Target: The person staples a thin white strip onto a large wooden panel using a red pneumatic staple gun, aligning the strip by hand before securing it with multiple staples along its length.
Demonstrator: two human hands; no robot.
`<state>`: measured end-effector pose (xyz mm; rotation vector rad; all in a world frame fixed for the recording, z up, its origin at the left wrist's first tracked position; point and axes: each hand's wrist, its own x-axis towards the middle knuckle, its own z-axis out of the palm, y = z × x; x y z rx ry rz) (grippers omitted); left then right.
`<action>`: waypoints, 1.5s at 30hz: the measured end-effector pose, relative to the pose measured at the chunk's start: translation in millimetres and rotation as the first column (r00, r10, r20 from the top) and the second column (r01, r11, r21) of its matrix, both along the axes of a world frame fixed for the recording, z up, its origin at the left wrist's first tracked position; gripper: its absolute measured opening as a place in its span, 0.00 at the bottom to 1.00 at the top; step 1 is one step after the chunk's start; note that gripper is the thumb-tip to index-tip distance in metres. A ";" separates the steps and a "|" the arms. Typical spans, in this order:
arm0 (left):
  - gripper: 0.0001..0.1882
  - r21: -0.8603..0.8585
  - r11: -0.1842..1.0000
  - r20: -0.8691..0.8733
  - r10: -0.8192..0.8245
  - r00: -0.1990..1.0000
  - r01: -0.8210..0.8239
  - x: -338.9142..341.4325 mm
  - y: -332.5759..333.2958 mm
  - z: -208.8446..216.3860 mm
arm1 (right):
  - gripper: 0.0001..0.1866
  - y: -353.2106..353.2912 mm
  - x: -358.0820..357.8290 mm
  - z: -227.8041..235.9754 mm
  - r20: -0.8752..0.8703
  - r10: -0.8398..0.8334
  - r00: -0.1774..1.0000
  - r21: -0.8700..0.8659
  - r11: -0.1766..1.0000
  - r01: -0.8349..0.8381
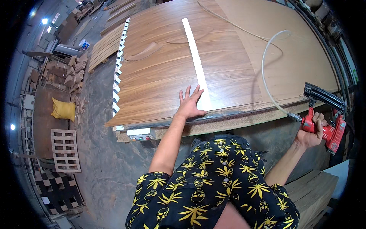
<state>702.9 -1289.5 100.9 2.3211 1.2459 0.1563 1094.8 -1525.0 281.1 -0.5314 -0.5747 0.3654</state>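
In the head view, the left hand (189, 105) lies on a wood-grain sheet (160, 78) with its fingers spread wide, at the near end of a long white strip (194, 53). The strip runs away from the person across that sheet. The right hand (312, 131) has its fingers wrapped around the handle of a red pneumatic fastener gun (333, 135), held out past the near right edge of the surface (232, 123).

To steady the strip well, I would press it flat with the palm and spread fingers, check that it lies straight along its whole length, and bring the fingertips clear of any spot the gun's nose might meet. The trigger finger is best off the trigger while the gun hangs aside, and the air hose (264, 72) should have slack so it does not drag over the strip.

The left palm's contact is hidden under the hand, so how firmly it presses I cannot tell. The right fingers cover the trigger area. Whether the gun takes nails or staples is unclear, as is whether the plain brown sheet (282, 49) lies beside or beneath the wood-grain one. The curved reddish shapes could be reflections or thin pieces.
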 end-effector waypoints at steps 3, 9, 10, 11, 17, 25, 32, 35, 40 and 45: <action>0.60 0.015 1.000 -0.002 -0.002 1.000 0.002 0.1 -0.2 -2.1 | 0.10 1.1 1.2 -0.8 0.006 -0.015 1.000 -0.005 1.000 0.015; 0.60 -0.004 1.000 -0.029 -0.001 1.000 0.001 2.5 -0.8 5.2 | 0.10 2.4 -2.8 4.9 0.069 -0.007 0.998 -0.023 1.000 0.008; 0.60 -0.009 1.000 -0.031 0.000 1.000 0.000 2.7 -1.2 6.2 | 0.10 3.6 -5.6 7.1 0.088 -0.008 0.996 -0.029 1.000 0.010; 0.60 -0.013 1.000 -0.032 0.001 0.999 -0.002 2.7 -1.7 7.7 | 0.09 4.2 -7.6 9.6 0.120 -0.002 0.993 -0.047 0.999 0.008; 0.60 -0.019 1.000 -0.024 0.002 1.000 -0.003 2.8 0.1 8.0 | 0.10 6.0 -5.8 14.9 0.307 0.097 0.947 -0.238 0.971 -0.022; 0.60 -0.030 1.000 -0.013 0.010 1.000 -0.010 0.8 2.8 4.4 | 0.18 44.7 -32.1 30.0 0.429 0.475 0.768 -0.835 0.534 0.136; 0.60 -0.016 1.000 -0.009 0.018 1.000 -0.018 -0.1 3.5 -1.6 | 0.19 117.4 -95.9 -24.6 0.109 0.848 0.518 -0.990 0.043 0.137; 0.60 -0.013 1.000 0.020 0.004 1.000 -0.004 1.1 3.5 -3.8 | 0.20 127.4 -117.1 -50.6 0.014 0.840 0.542 -0.998 -0.025 0.065; 0.60 -0.021 1.000 0.010 0.012 1.000 -0.012 -2.6 3.1 -4.5 | 0.20 138.0 -152.3 -63.6 -0.056 0.844 0.534 -0.995 -0.092 0.042; 0.60 -0.025 0.999 0.036 0.024 0.999 -0.023 -4.4 3.6 -5.3 | 0.21 145.3 -163.5 -72.8 -0.009 0.865 0.501 -0.983 -0.100 0.155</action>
